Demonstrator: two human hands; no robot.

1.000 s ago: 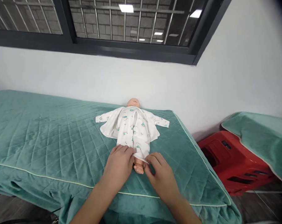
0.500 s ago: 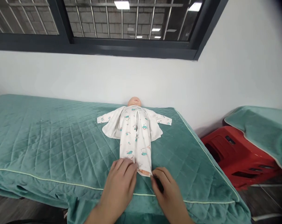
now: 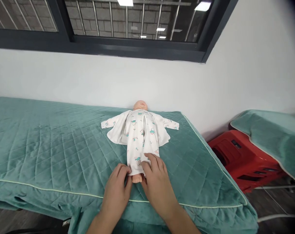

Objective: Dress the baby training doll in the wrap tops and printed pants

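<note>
Head view: the doll (image 3: 140,104) lay on its back on the green bed (image 3: 64,146), probably for flat support. Left hand (image 3: 115,190) pinched the white garment's (image 3: 135,149) hem beside a bare foot (image 3: 137,178), seemingly to tension it; right hand (image 3: 159,185) curled over the other leg, grip unclear.

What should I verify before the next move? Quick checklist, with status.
1. Doll lying on the bed: ok, head toward the wall.
2. Left hand pinching the hem: cannot tell; fingertips are at its corner, grip unclear.
3. Right hand on the printed cloth: ok, fingers over its lower part.
4. Foot showing below the hem: ok for one.
5. Other foot in view: not ok, none visible.
6. Shirt closed: not ok, flaps spread to both sides.
</note>
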